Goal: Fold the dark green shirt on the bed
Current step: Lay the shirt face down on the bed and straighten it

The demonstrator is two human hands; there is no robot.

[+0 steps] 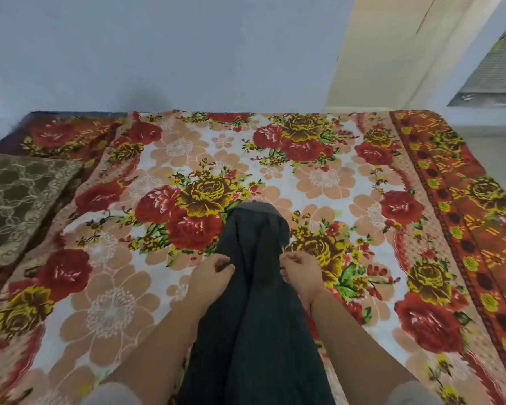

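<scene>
The dark green shirt (254, 287) lies as a long narrow strip down the middle of the bed (319, 182), running from the near edge away from me, its far end rounded. My left hand (211, 277) pinches the shirt's left edge about halfway along. My right hand (300, 271) grips the right edge at the same level, fingers curled into the fabric. Both forearms flank the strip.
The bed wears a floral cover of red and yellow roses. A brown patterned pillow (21, 203) sits at the left. A pale blue wall stands behind the bed, with a cream door (392, 51) and floor to the right.
</scene>
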